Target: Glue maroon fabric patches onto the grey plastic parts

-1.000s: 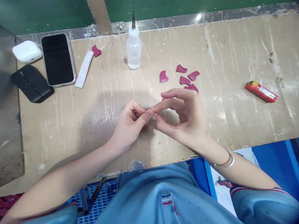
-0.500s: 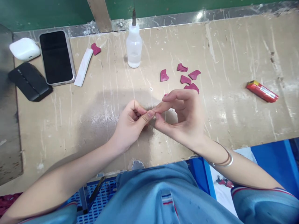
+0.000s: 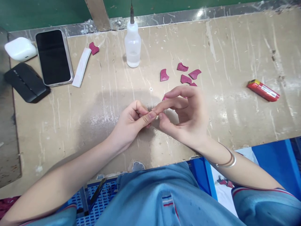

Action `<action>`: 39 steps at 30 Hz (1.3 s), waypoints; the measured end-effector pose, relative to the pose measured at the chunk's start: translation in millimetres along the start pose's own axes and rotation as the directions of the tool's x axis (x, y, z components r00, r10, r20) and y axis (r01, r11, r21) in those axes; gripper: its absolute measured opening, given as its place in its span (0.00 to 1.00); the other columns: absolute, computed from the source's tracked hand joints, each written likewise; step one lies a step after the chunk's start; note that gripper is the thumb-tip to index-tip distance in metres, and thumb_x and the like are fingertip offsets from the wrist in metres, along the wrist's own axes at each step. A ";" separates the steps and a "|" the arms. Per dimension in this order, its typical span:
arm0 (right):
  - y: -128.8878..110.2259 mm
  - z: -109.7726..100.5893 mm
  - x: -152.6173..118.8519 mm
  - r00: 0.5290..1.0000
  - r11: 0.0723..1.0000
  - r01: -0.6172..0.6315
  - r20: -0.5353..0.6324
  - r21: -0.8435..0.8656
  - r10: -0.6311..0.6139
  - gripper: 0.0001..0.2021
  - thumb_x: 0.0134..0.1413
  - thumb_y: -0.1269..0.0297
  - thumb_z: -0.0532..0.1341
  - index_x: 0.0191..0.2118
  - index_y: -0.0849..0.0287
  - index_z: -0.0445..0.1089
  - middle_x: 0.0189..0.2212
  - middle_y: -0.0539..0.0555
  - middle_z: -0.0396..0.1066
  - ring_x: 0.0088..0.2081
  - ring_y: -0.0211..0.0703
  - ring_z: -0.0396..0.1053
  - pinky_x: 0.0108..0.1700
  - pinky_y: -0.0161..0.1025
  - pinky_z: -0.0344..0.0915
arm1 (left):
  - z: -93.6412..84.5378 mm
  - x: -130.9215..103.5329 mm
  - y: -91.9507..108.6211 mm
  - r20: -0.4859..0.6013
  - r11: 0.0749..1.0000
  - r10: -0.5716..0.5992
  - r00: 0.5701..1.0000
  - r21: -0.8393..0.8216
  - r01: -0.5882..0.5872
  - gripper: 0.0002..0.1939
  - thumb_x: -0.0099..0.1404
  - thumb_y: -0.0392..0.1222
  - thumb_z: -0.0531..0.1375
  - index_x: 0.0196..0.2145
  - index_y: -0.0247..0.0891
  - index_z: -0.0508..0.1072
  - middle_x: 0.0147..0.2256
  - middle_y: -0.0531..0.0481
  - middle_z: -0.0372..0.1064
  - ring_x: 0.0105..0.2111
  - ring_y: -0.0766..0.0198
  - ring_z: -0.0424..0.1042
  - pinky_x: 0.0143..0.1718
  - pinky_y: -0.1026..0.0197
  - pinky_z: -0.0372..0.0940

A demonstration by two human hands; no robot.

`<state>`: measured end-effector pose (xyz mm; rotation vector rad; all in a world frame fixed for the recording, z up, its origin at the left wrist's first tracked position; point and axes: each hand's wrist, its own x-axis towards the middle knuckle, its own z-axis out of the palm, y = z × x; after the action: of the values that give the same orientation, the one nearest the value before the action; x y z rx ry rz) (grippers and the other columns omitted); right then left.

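Observation:
In the middle of the head view, my left hand (image 3: 131, 122) is closed, thumb pressed against curled fingers. Whatever it pinches is hidden by the fingertips. My right hand (image 3: 188, 116) meets it fingertip to fingertip, with thumb and index finger bent close together at the left thumb; I cannot make out anything between them. Behind the right hand lie several small crimson pieces (image 3: 185, 79), flat and curved-edged, some partly covered by its fingers. One of them, a separate crimson piece (image 3: 164, 75), rests a little to the left of the group.
A clear plastic bottle with a needle tip (image 3: 133, 47) stands at the back. To the left are a phone (image 3: 54, 58), a white strip (image 3: 81, 67), a lone crimson piece (image 3: 94, 48), a white case (image 3: 20, 49) and a black device (image 3: 27, 83). A red lighter (image 3: 263, 90) lies right.
My right thumb has drawn slightly away from the left thumb, and the right hand covers more of the crimson pieces. The view has shifted a little; the left hand keeps its pinch.

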<state>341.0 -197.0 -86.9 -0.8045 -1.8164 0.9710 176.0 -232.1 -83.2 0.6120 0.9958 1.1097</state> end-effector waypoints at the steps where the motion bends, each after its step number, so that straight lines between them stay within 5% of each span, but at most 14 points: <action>1: 0.6 -0.3 0.7 1.000 1.000 0.013 0.000 0.028 -0.013 0.23 0.56 0.75 0.65 0.52 0.43 0.62 0.32 0.42 0.77 0.34 0.44 0.81 0.41 0.47 0.77 | -0.5 0.2 0.9 -0.003 1.000 -0.011 1.000 -0.007 0.011 0.28 0.51 0.54 0.81 0.26 0.38 0.68 0.25 0.58 0.69 0.24 0.71 0.65 0.28 0.67 0.61; 18: 1.8 -3.8 -1.9 1.000 0.998 -0.006 0.009 -0.070 0.007 0.22 0.57 0.72 0.67 0.51 0.42 0.63 0.40 0.45 0.77 0.34 0.43 0.81 0.41 0.47 0.78 | 1.7 -4.3 -4.4 -0.121 0.982 0.149 0.981 0.137 -0.132 0.27 0.53 0.56 0.80 0.26 0.40 0.68 0.24 0.57 0.66 0.25 0.69 0.62 0.26 0.65 0.58; 27: 4.9 5.6 -6.3 0.999 0.999 -0.007 -0.053 -0.053 0.004 0.20 0.58 0.71 0.65 0.50 0.41 0.61 0.38 0.46 0.74 0.31 0.43 0.78 0.36 0.46 0.77 | 0.7 -3.9 -4.6 -0.098 0.985 0.107 0.989 0.143 -0.093 0.28 0.54 0.57 0.80 0.27 0.40 0.67 0.25 0.57 0.66 0.27 0.66 0.69 0.29 0.63 0.62; 34: 4.1 7.9 -6.0 0.996 0.997 -0.069 -0.053 -0.019 0.068 0.16 0.61 0.64 0.66 0.48 0.43 0.60 0.36 0.47 0.72 0.30 0.43 0.76 0.36 0.47 0.79 | -0.1 -3.1 -2.9 -0.044 0.989 0.091 0.995 0.123 -0.085 0.27 0.55 0.56 0.80 0.26 0.40 0.68 0.25 0.57 0.65 0.26 0.68 0.66 0.28 0.63 0.60; 39: 4.0 6.6 -3.0 0.997 0.993 -0.066 -0.033 0.099 0.070 0.17 0.60 0.70 0.65 0.46 0.44 0.60 0.33 0.44 0.71 0.31 0.42 0.78 0.36 0.44 0.77 | -0.8 -0.6 -0.3 -0.029 0.999 0.024 0.999 0.042 -0.022 0.29 0.51 0.55 0.81 0.25 0.39 0.67 0.24 0.58 0.65 0.25 0.69 0.65 0.27 0.65 0.60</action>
<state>336.7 -199.4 -93.4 -0.8226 -1.7066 1.0739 175.4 -232.8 -83.6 0.6439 1.0419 1.1233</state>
